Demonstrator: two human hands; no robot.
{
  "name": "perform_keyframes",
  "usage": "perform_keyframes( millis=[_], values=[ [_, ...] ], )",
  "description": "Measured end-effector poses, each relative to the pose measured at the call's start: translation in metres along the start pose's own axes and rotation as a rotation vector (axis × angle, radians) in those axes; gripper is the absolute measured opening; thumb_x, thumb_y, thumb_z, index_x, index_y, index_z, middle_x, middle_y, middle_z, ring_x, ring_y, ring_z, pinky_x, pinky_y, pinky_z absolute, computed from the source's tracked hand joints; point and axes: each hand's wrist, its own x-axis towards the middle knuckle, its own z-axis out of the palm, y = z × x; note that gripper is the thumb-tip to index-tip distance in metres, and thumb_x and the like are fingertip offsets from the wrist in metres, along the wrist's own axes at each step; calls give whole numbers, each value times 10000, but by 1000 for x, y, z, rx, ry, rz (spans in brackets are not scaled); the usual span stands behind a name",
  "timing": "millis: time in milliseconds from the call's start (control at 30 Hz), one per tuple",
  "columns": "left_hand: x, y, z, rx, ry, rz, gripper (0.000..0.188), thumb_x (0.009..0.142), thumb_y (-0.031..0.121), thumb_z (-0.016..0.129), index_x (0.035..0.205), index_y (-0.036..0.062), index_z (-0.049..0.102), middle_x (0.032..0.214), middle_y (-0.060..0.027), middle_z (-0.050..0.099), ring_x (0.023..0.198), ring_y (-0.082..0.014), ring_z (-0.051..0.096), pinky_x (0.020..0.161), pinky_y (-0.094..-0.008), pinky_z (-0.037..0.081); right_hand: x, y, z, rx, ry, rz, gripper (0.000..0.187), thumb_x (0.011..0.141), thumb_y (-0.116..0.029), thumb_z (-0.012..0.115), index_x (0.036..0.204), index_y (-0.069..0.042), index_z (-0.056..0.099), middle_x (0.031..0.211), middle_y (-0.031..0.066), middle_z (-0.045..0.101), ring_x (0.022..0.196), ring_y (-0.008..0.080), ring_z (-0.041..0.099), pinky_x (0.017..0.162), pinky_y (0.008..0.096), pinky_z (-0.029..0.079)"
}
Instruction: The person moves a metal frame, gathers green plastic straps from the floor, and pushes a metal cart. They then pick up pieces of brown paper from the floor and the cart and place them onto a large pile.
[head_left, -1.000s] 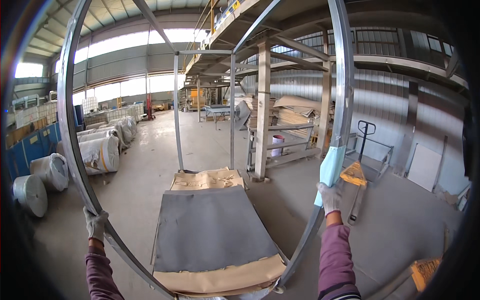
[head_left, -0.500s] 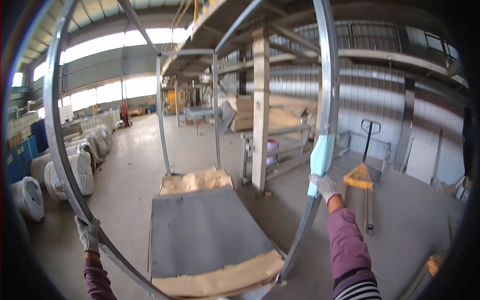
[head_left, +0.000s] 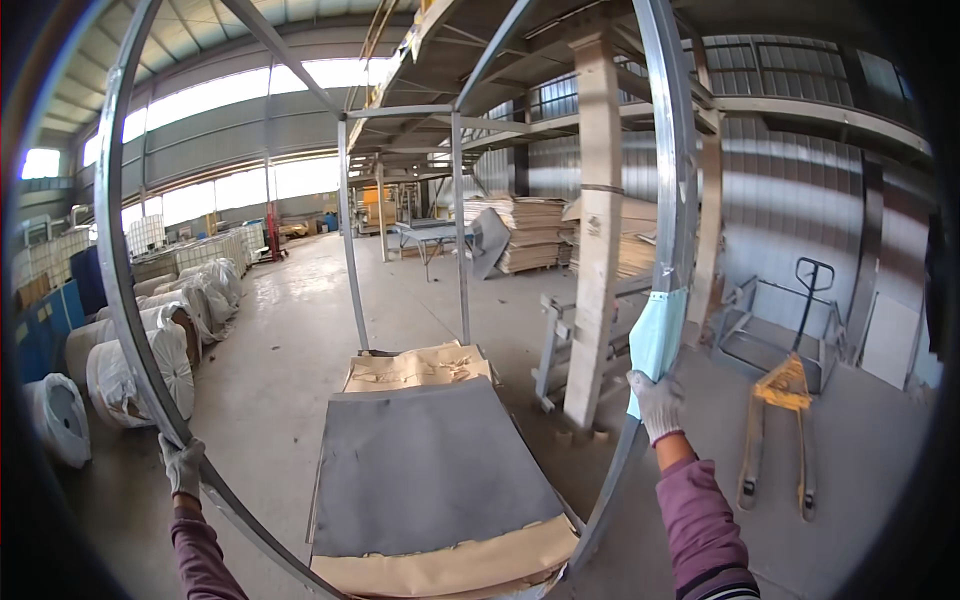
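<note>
A tall grey metal frame stands around a flat stack before me. My left hand [head_left: 183, 467], in a whitish knit glove, is closed around the left metal post [head_left: 112, 230]. My right hand [head_left: 658, 405], gloved the same way, grips the right metal post [head_left: 677, 200] at the lower end of a light-blue cloth-like wrap [head_left: 658, 335] that resembles a face mask. Low between the posts lies a dark grey sheet [head_left: 430, 470] on top of brown paper or cardboard [head_left: 450, 570], which sticks out at both ends. The frame's underside is hidden.
Wrapped rolls [head_left: 140, 375] line the left side. A concrete pillar [head_left: 595, 250] rises right of the frame, by a grey metal rack [head_left: 550, 350]. Farther right stand a yellow pallet jack [head_left: 783, 385] and a grey platform cart [head_left: 760, 335]. Brown sheets [head_left: 535, 235] are piled beyond.
The pillar, pallet jack and background have shifted right in view, and the frame slightly right too. Both hands keep their hold on the posts.
</note>
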Motion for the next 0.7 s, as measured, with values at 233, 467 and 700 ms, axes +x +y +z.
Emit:
perform_keyframes(
  millis=[233, 467, 700],
  values=[
    [119, -31, 157, 56, 16, 15, 554, 692, 122, 676, 1174, 30, 419, 841, -35, 513, 668, -147, 478, 601, -287, 455, 72, -56, 175, 133, 159, -66, 922, 718, -383, 728, 1408, 24, 272, 1160, 278, 574, 1018, 385, 610, 884, 413, 496],
    [222, -76, 295, -249, -143, -64, 440, 723, 77, 664, 1113, 63, 461, 782, 14, 479, 626, -105, 454, 547, -265, 394, 171, -122, 338, -20, 239, -94, 751, 718, -350, 730, 1302, 8, 420, 1143, 259, 589, 968, 399, 623, 822, 423, 509],
    [311, -130, 442, -253, -195, -3, 444, 733, 114, 684, 1133, 76, 494, 841, 26, 490, 701, -93, 462, 623, -263, 398, 262, -174, 489, 163, 146, -87, 748, 706, -362, 733, 1274, -19, 388, 1063, 235, 620, 919, 378, 644, 798, 419, 519]
  ],
)
